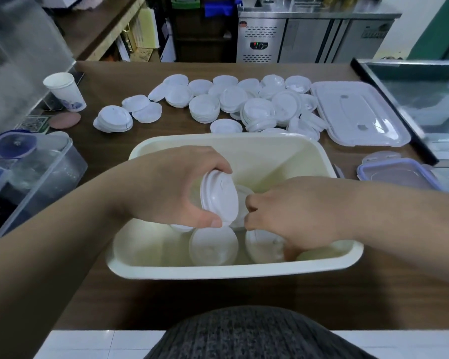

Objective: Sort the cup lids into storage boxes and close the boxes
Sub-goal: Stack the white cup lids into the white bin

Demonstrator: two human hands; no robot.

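Your left hand [171, 187] is curled round a short stack of lids [219, 198], thumb under the rim and fingers over it. It holds the stack tipped on edge, low inside the cream storage box [218, 270]. You look to be mid-load, about to seat this stack among the lids in the box [213, 246], which lie flat toward the near wall. The bare floor at the box's left end seems the likely place for it. Lower the stack level and keep it nested as your fingers let go, or it may fan out.

Your right hand [290, 211] is down in the box just beside the stack, fingers bent. It may be steadying a lid there, but the fingertips are hidden, so I cannot tell whether it has hold of anything.

The lids are thin white plastic rounds with a raised rim. Some look opaque and others more translucent — possibly the kinds you are sorting.

Beyond the box, many loose lids [231, 102] are spread across the surface [114, 294], singly and in small nested stacks, so most of the sorting is ahead of you. At the right lies the clear box cover [358, 112] — off, so closing comes later.
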